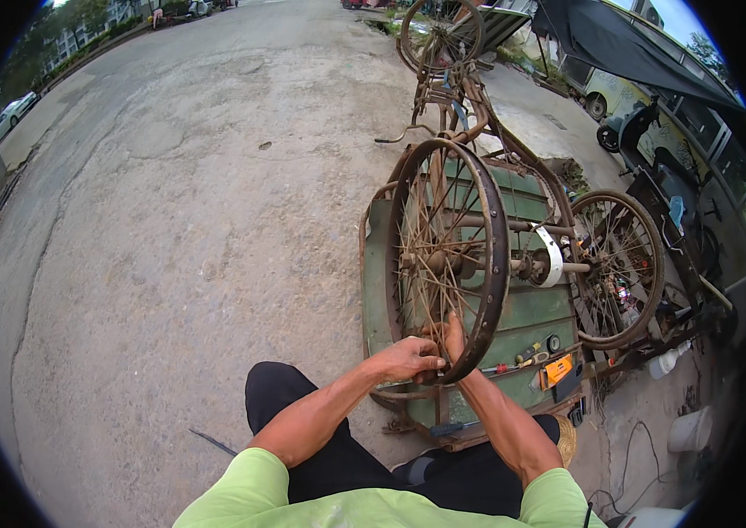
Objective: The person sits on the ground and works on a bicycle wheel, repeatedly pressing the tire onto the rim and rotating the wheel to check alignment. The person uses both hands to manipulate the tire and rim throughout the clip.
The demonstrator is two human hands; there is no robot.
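Note:
An upturned cargo tricycle stands before me, its green cart bed (522, 308) underside up. Its near wheel (497, 264) has a dark bare rim and rusty spokes, with no tyre on it. At the rim's lower part, my left hand (410, 359) is closed, thumb and fingers pinched together by the spokes. My right hand (455, 339) reaches in from the right among the same spokes, its fingers bent and partly hidden by the rim. What lies between the fingers of either hand is too small to make out. Beyond the hub, a white curved strip (552, 255) hangs over the rusty axle.
On the bed's right corner lie an orange box (558, 371), a red screwdriver (500, 368) and a black roll (552, 342). A blue-handled tool (448, 429) rests at the near edge. The far-side wheel (654, 264) and front wheel (479, 35) stick up. A white bucket (690, 431) stands right.

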